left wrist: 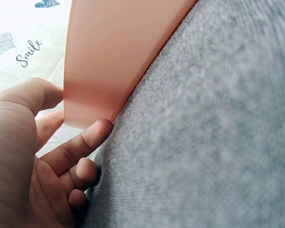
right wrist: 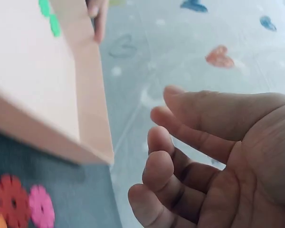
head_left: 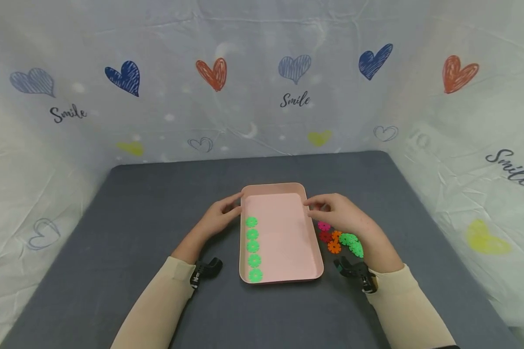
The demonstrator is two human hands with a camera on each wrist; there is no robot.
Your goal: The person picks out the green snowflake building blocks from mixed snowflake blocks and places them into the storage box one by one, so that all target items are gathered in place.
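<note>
While both hands are flanking it, these points are standing out:
Tray: the pink tray (head_left: 284, 232) is lying flat on the grey table (head_left: 135, 218), between the two hands.
Left hand: the left hand (head_left: 220, 218) is touching the tray's far-left corner with loosely curled fingers (left wrist: 92, 137); a firm clasp is not showing.
Right hand: the right hand (head_left: 340, 215) is hovering relaxed just off the tray's right wall, holding nothing.
Risk: a one-sided push is likely skewing the tray and scattering the green discs (head_left: 253, 247) lining its left wall.
Risk: the right palm is crowding the loose discs (head_left: 338, 237) beneath it and may be sweeping them away.
Room: open table is lying beyond both hands; the backdrop (head_left: 262, 97) is closing the far edge.
</note>
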